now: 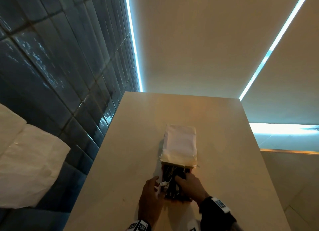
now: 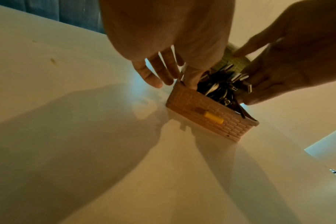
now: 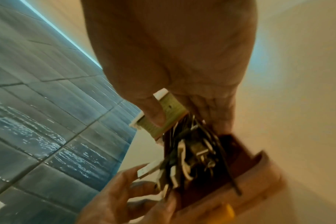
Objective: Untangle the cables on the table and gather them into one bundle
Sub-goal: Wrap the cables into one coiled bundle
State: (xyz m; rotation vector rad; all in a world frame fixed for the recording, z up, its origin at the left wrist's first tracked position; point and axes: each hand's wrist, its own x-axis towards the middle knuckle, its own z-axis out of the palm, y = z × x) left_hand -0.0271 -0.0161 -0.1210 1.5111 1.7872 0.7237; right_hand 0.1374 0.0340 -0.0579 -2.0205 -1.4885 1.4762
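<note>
- The left hand (image 1: 151, 196) and right hand (image 1: 191, 187) sit lowest in the head view, each with a strapped wrist device carrying a small marker; its print is too small to read.
- The left hand's fingers (image 2: 155, 71) are spread and nearly straight beside the left wall of the basket (image 2: 211, 115); its thumb dips over the rim against the cables (image 2: 219, 87).
- The right hand reaches into the basket from the right, its fingers (image 2: 263, 84) curled against the cable heap; whether they actually grip a cable, I cannot tell.
- The cables are a tangled mass of black and white leads with flat metal-tipped plugs, piled inside the basket and spilling above its rim.
- The basket is a small rectangular plastic one, pinkish, moulded in a brick-like woven pattern, with a yellow tab (image 2: 214, 118) on its near wall.
- A white, smooth, box-shaped object (image 1: 180, 142) lies over the basket's far half.
- The desk (image 1: 120, 161) is pale, smooth and matte.
- Glossy dark blue tiles (image 1: 51, 66) cover the wall to the left.
</note>
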